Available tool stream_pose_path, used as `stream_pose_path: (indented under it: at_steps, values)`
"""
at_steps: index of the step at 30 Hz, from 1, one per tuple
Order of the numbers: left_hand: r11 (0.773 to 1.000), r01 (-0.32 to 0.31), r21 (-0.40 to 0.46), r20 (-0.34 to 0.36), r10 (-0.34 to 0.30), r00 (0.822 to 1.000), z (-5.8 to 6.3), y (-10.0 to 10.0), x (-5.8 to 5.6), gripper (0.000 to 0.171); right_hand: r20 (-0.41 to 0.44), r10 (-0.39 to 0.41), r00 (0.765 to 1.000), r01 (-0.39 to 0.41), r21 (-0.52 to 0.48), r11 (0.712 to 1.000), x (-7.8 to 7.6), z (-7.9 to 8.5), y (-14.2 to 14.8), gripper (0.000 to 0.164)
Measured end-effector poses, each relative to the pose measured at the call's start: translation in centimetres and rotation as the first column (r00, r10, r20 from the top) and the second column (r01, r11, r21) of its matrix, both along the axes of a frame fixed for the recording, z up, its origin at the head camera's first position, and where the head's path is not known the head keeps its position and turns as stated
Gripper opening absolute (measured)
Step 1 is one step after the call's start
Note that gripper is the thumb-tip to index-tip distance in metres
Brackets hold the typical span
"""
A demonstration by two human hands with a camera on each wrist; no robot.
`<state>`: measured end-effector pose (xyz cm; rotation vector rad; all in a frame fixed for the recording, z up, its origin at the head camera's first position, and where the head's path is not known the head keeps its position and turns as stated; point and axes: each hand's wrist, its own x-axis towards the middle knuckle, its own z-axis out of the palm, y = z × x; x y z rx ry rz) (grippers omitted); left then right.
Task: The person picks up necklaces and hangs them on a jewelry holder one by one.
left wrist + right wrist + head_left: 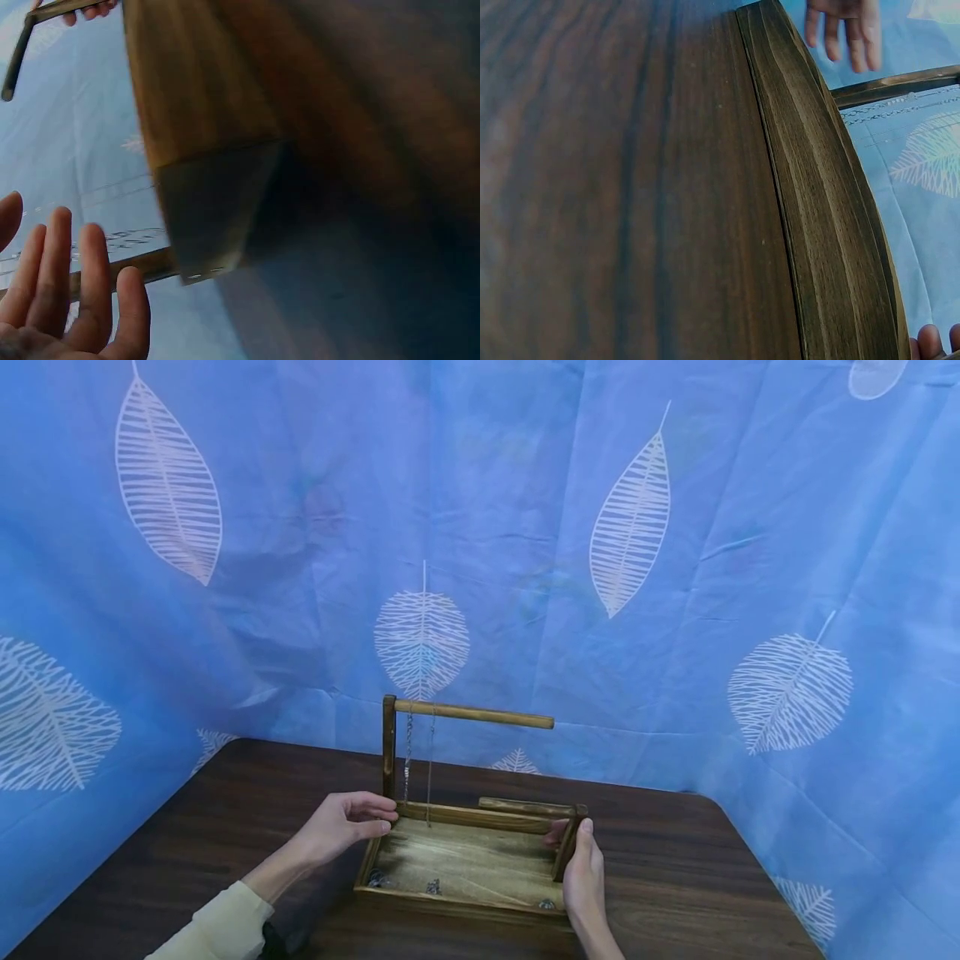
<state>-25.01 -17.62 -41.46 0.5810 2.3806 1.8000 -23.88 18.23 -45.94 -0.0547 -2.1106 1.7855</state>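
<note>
A wooden jewelry stand (450, 906), a shallow tray with two posts and bars, sits on the table. Two thin chain necklaces (408, 752) hang from its taller bar (480, 715) near the left post. The lower bar (517, 807) is at the right. My right hand (585, 877) grips the right post, its thumb outside and fingertips showing on the inner side. Beside the left post is my left hand (337, 831); in the left wrist view its fingers (94, 262) are extended and spread, holding nothing. Small silvery pieces (433, 887) lie along the tray's front, too small to identify.
The dark wooden table (675, 860) has rounded back corners. A blue cloth (510, 527) with white leaf prints hangs behind and at both sides.
</note>
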Motion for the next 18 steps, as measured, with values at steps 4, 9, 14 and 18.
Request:
stream_pose_path:
  at_steps: [4,9,14,18]
  values:
    - [0.999,-0.048,-0.020,0.029,0.049,0.998,-1.2,-0.3,0.5,0.037,0.002,0.000,1.000,0.000,0.003,1.000,0.1,0.1,0.0,0.073]
    - [0.997,-0.033,-0.067,0.050,0.036,0.998,-2.5,-0.7,0.9,0.034,0.004,0.007,1.000,-0.007,0.006,1.000,0.1,0.0,-0.1,0.072]
    - [0.995,0.047,-0.087,0.081,-0.040,0.996,-3.4,-0.8,1.2,0.033,0.007,0.002,1.000,-0.002,0.008,1.000,0.1,0.1,-0.1,0.070]
    - [0.988,0.078,-0.130,0.105,-0.064,0.992,-3.9,-0.7,1.2,0.028,0.013,-0.001,1.000,0.001,0.013,1.000,0.1,0.1,-0.1,0.067]
